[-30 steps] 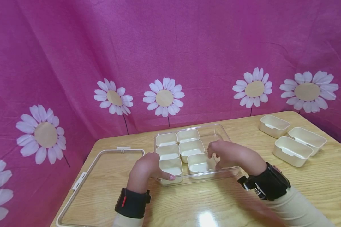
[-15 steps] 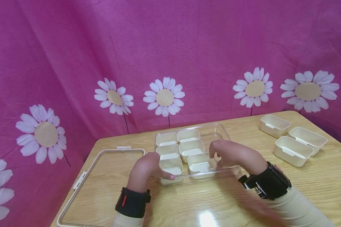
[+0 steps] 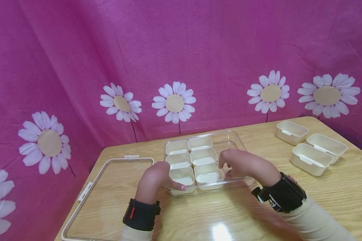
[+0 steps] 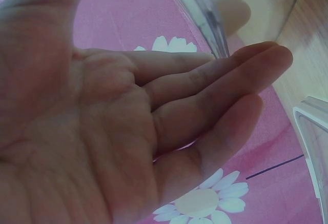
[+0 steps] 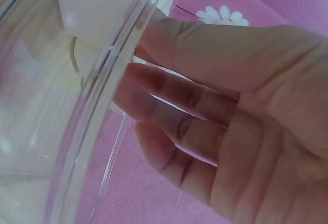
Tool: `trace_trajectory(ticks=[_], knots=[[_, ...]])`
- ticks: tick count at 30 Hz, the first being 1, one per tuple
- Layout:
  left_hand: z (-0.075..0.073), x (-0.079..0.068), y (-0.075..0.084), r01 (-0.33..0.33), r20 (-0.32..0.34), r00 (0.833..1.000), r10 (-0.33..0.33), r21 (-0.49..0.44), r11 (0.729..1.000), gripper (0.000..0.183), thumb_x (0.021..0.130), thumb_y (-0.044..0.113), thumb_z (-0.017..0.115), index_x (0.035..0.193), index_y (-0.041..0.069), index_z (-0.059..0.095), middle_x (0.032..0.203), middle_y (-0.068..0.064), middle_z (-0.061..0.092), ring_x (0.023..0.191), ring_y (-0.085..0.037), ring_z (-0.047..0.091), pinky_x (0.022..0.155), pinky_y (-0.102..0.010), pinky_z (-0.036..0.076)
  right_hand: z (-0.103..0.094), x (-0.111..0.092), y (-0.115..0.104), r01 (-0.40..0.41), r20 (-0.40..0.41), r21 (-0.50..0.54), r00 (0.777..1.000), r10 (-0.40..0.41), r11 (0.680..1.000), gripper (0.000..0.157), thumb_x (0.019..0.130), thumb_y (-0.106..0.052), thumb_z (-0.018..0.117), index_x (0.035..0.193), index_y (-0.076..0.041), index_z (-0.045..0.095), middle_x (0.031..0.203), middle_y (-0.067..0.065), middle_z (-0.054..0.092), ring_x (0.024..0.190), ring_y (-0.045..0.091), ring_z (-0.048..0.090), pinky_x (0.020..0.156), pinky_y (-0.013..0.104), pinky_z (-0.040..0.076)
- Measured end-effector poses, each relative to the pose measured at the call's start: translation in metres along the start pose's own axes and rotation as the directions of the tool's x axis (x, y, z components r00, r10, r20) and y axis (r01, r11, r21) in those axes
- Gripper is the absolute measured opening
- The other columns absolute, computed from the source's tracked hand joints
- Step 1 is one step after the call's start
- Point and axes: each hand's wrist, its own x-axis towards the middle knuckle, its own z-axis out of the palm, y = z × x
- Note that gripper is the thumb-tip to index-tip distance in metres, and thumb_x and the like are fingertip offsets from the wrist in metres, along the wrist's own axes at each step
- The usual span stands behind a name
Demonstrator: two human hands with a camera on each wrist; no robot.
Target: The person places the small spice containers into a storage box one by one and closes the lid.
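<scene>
A clear plastic storage box sits on the table, with several small cream bins in two columns on its left side. My left hand lies at the box's front left corner, thumb along the front rim; in the left wrist view its fingers stretch out straight beside the clear wall. With curled fingers my right hand pinches the right wall of the front right cream bin, which sits beside the front left bin. In the right wrist view the fingers appear close to the clear wall.
Three more cream bins, one of them at the front, stand at the right of the wooden table. A clear lid with a white frame and clips lies on the left. A pink flowered cloth hangs behind.
The front right cream bin has slid left against its neighbour, with my right hand moving along with it. My left hand has stayed at the box corner.
</scene>
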Motion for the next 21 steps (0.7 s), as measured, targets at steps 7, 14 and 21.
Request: trace_trajectory(ticks=[7, 14, 21], knots=[[0.0009, 0.0013, -0.0003, 0.008, 0.003, 1.0, -0.007, -0.011, 1.0, 0.072, 0.062, 0.046, 0.097, 0.098, -0.006, 0.063, 0.085, -0.009, 0.061, 0.077, -0.02, 0.054, 0.075, -0.037, 0.052, 0.0009, 0.0012, -0.0048, -0.045, 0.017, 0.026, 0.999, 0.045, 0.999, 0.026, 0.071, 0.0, 0.085, 0.095, -0.001, 0.074, 0.093, 0.007, 0.071, 0.077, 0.017, 0.064, 0.074, 0.032, 0.056], [0.002, 0.0025, -0.0012, 0.012, 0.002, 1.0, -0.012, -0.023, 1.0, 0.075, 0.061, 0.046, 0.097, 0.102, -0.007, 0.063, 0.089, -0.011, 0.062, 0.08, -0.021, 0.056, 0.078, -0.038, 0.052, 0.0021, 0.0, -0.005, -0.012, -0.006, 0.02, 1.0, 0.012, 1.0, 0.026, 0.069, 0.002, 0.084, 0.093, -0.001, 0.074, 0.092, 0.007, 0.071, 0.076, 0.017, 0.064, 0.074, 0.033, 0.056], [0.0019, 0.0022, -0.002, 0.001, -0.001, 1.0, -0.001, -0.023, 1.0, 0.075, 0.061, 0.046, 0.097, 0.101, -0.007, 0.063, 0.088, -0.011, 0.062, 0.079, -0.021, 0.055, 0.076, -0.037, 0.052, 0.0027, 0.0004, -0.0053, -0.02, -0.002, 0.02, 1.0, 0.02, 1.0, 0.026, 0.07, 0.002, 0.085, 0.094, 0.0, 0.074, 0.091, 0.007, 0.07, 0.076, 0.017, 0.064, 0.074, 0.033, 0.055]])
